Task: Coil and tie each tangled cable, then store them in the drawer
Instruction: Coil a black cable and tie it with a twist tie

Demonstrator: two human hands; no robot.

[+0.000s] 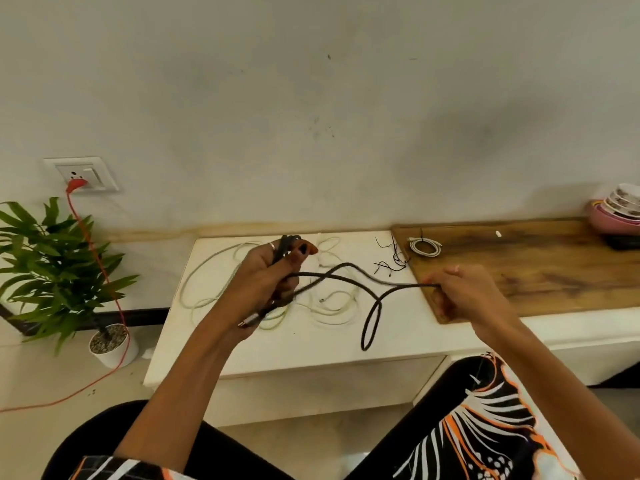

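From the head view we see the left hand (263,275) raised over the white desk (242,355), its fingers (294,261) curled tight round several gathered turns of a black cable (346,271); a plug end hangs out below the palm. The cable runs across to the right hand (464,292), whose fingers (446,271) pinch it, and between the two hands a loop sags down toward the desk top. Beneath the hands we find loose white cables (332,306) spread in a tangle on the desk. A few thin black ties (391,261) lie near the desk's far right edge. Just beside them, on the wooden board (536,271), rests a coiled white cable (425,246). Stacked bowls (620,209) stand at the far right. At left a potted plant (59,268) stands on the floor, and an orange cord (104,271) drops from the wall socket (83,174) past it.
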